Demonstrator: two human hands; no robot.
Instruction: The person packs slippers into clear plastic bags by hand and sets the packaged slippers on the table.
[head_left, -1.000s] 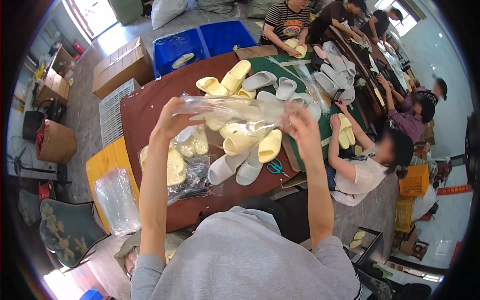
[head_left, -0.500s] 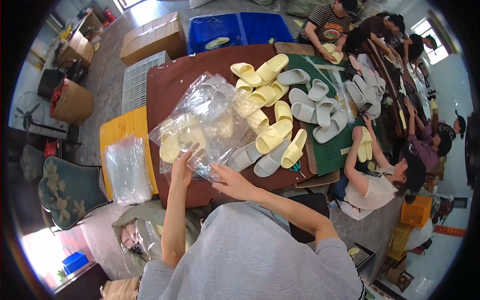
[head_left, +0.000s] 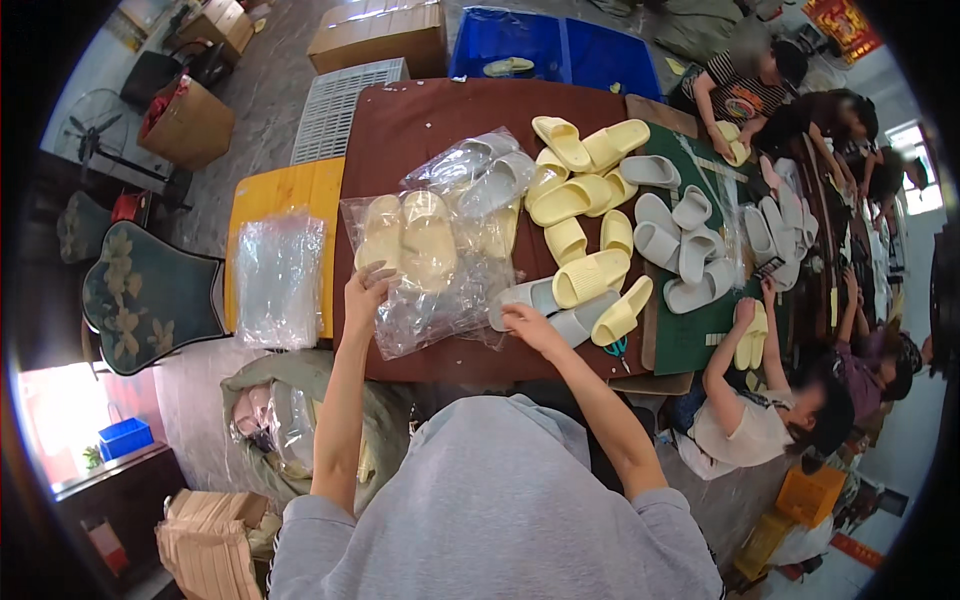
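A pair of yellow slippers (head_left: 428, 240) lies in a clear plastic bag (head_left: 415, 325) on the brown table. My left hand (head_left: 366, 292) rests at the bag's left side, fingers spread over the film and the slipper's near end. My right hand (head_left: 535, 330) has its fingers bent over the near left end of a grey slipper (head_left: 518, 298), which lies partly under a yellow slipper (head_left: 592, 280). Behind the bagged pair, more bagged slippers lie, among them a grey pair (head_left: 497, 183).
Loose yellow slippers (head_left: 568, 200) and grey slippers (head_left: 690, 240) are heaped to the right. Teal scissors (head_left: 618, 352) lie near the table's front edge. Flat plastic bags (head_left: 280, 280) are stacked on a yellow stool at left. Blue bins (head_left: 510, 45) stand behind; co-workers sit at right.
My right hand has left the bag and moved right to the grey slipper. The bag with the yellow pair now lies flatter, and my left hand remains at its edge. The view has shifted.
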